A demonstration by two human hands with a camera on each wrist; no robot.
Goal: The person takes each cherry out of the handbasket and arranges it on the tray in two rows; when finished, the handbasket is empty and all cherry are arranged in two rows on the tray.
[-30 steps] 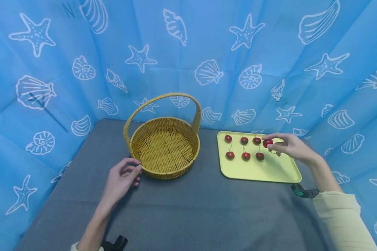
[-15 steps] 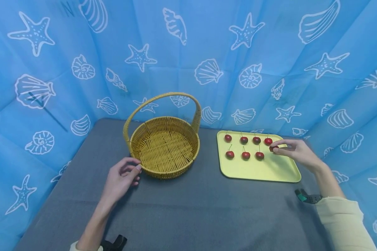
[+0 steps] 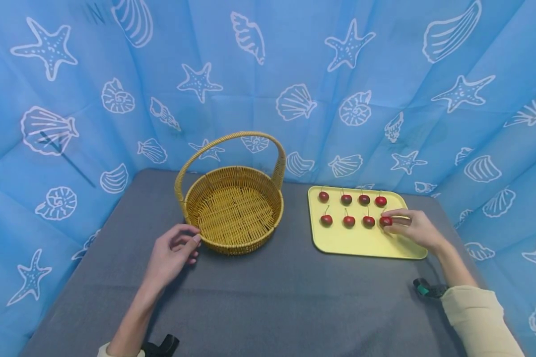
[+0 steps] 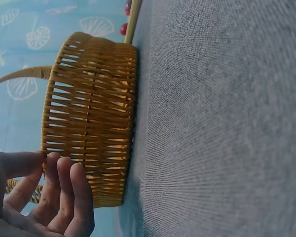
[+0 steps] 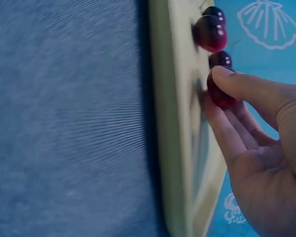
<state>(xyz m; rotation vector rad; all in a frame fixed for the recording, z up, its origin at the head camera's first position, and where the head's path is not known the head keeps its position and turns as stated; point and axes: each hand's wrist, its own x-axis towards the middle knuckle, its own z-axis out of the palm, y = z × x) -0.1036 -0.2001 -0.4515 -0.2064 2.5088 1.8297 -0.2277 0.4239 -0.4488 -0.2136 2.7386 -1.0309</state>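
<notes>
A round yellow-brown wicker basket (image 3: 236, 218) with a tall arched handle stands on the grey cloth. My left hand (image 3: 173, 253) pinches its near left rim between thumb and fingertips, as the left wrist view of the basket wall (image 4: 89, 113) also shows. To the right lies a pale yellow tray (image 3: 353, 243) bearing two rows of red cherries with stems. Between thumb and fingers of my right hand (image 3: 414, 229) is a cherry (image 5: 221, 91) at the right end of the near row. Beside it sits another cherry (image 3: 368, 221); one more cherry (image 3: 381, 201) ends the far row.
A blue curtain (image 3: 250, 79) with white shells and starfish hangs behind and along both sides of the table. Grey cloth (image 3: 268, 302) covers the tabletop in front of the basket and tray.
My right hand has let go of one cherry at the far row's right end and brought another to the near row's end. The left hand and basket have stayed put.
</notes>
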